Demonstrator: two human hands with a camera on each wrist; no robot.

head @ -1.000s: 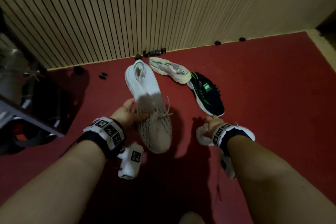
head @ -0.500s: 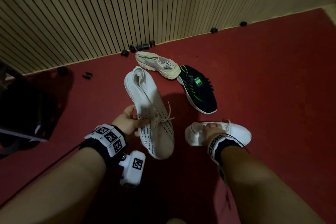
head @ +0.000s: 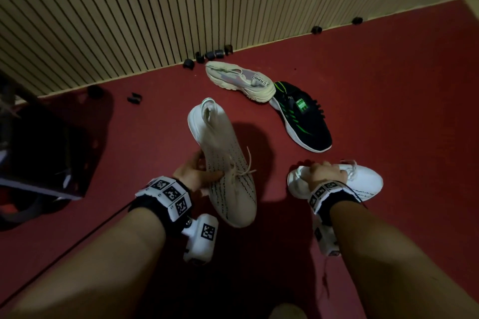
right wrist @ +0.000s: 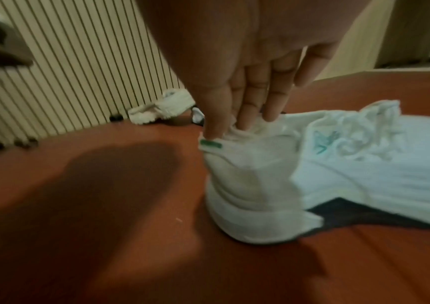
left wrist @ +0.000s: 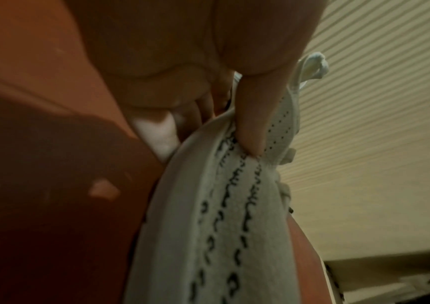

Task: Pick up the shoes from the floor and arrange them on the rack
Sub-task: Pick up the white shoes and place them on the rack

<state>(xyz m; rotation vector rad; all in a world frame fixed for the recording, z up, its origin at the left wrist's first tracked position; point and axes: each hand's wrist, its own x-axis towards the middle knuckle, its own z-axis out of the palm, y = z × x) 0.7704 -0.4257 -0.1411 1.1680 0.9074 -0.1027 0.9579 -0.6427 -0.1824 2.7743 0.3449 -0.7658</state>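
Now knit shoe [head: 228, 171] clamped in left fingers [head: 207, 176]; right fingers [right wrist: 245, 107] hooked inside white sneaker [right wrist: 338, 164].

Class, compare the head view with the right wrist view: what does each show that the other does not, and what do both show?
Head only: the left hand gripping a knit shoe off the floor, and a black shoe with green stripes.
Right wrist only: the fingers tucked into the white shoe's heel opening, beside a green heel tab.
Both: the right hand on the white shoe, the cream shoe by the slatted wall, and the red floor.
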